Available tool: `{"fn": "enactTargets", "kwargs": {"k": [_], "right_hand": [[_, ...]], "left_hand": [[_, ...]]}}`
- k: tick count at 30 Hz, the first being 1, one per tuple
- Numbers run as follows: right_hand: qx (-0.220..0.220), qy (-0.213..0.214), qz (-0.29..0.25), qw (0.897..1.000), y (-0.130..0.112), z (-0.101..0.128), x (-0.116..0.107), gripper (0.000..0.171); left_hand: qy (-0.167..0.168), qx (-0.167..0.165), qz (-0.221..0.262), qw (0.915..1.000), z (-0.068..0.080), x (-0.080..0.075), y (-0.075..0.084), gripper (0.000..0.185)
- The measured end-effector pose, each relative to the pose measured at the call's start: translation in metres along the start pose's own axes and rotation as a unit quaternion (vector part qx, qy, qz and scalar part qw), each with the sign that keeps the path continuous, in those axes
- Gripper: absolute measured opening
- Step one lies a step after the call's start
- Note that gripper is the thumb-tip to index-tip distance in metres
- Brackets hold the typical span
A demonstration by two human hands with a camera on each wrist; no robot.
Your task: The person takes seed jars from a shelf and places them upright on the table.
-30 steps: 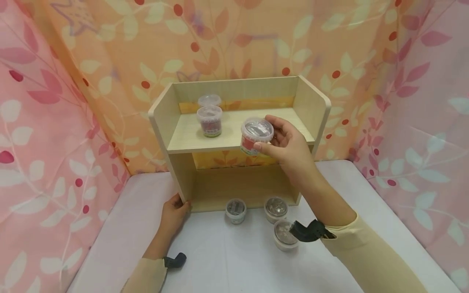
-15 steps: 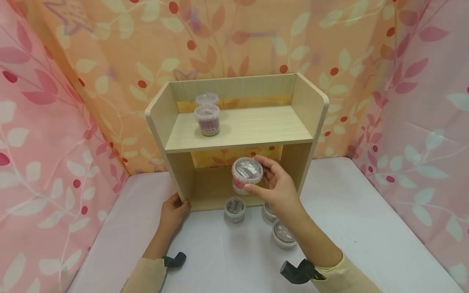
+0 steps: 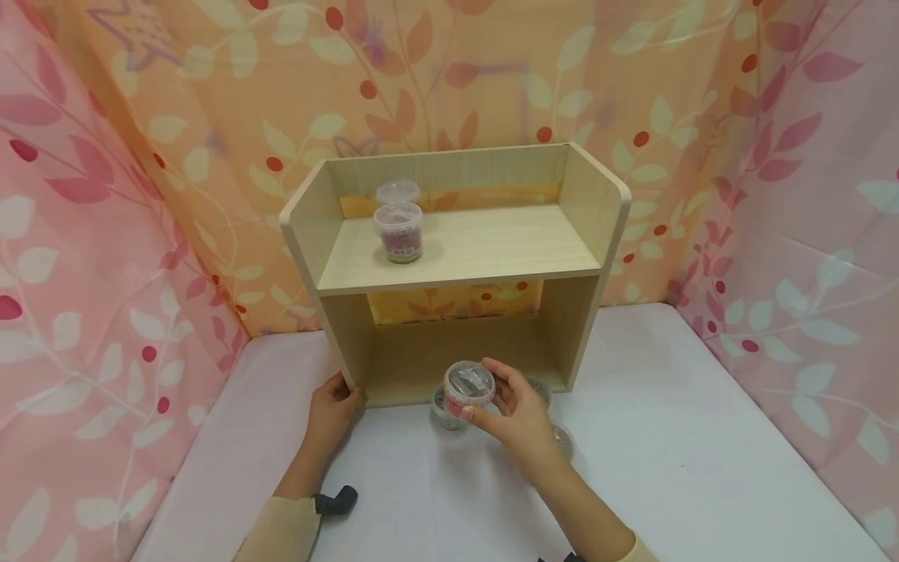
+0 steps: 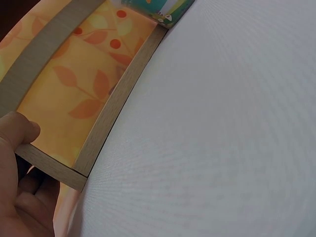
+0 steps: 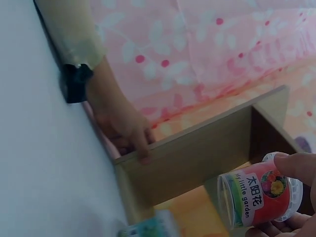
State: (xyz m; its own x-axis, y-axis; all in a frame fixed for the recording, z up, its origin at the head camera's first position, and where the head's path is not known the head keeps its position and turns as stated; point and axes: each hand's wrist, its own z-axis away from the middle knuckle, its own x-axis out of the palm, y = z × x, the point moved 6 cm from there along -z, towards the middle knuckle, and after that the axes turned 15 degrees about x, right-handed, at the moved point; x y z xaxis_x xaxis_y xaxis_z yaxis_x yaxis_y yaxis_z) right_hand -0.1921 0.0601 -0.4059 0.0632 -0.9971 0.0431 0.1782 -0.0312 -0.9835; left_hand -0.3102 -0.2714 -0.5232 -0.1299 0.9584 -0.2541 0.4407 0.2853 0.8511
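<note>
The tub (image 3: 468,388) in the right hand (image 3: 518,412) is clear plastic with a clear lid; its label is red with white lettering and a green band, and carries a flower picture in pink, yellow and dark tones. The shelf unit (image 3: 337,336) is pale beige wood grain. Two tubs (image 3: 399,231) on its upper board near the left end are clear with dark red contents and a green base strip. The table (image 3: 702,437) is plain white. The backdrop (image 3: 449,78) behind is orange with pale green and orange leaves and red dots; the side curtains (image 3: 84,257) are pink with white and deep pink leaves. Both sleeves (image 3: 277,531) are cream, with black wrist straps (image 3: 337,498).
</note>
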Motion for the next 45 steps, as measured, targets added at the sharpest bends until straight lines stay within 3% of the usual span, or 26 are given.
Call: {"fn": "enactTargets", "kwargs": {"k": [7,17,27,39,45], "right_hand": [[-0.025,0.025,0.021,0.999,0.037,-0.008,0.005,0.079],[-0.055,0.054,0.079,0.994,0.071,-0.015,0.014,0.073],[-0.062,0.087,0.148,0.983,0.085,-0.012,0.013,0.076],[-0.059,0.059,0.165,0.983,0.103,-0.006,0.014,0.077],[-0.085,0.056,0.181,0.978,0.102,-0.006,0.018,0.077]], "left_hand": [[-0.005,0.006,0.017,0.9998,0.002,-0.002,0.004,0.049],[-0.007,-0.002,0.013,0.9999,0.001,-0.002,0.003,0.05],[0.006,0.005,0.014,0.9999,-0.002,-0.002,0.004,0.048],[-0.003,0.0,0.017,0.9999,-0.001,0.004,0.003,0.05],[0.003,0.002,0.018,0.9998,-0.001,0.002,0.004,0.048]]}}
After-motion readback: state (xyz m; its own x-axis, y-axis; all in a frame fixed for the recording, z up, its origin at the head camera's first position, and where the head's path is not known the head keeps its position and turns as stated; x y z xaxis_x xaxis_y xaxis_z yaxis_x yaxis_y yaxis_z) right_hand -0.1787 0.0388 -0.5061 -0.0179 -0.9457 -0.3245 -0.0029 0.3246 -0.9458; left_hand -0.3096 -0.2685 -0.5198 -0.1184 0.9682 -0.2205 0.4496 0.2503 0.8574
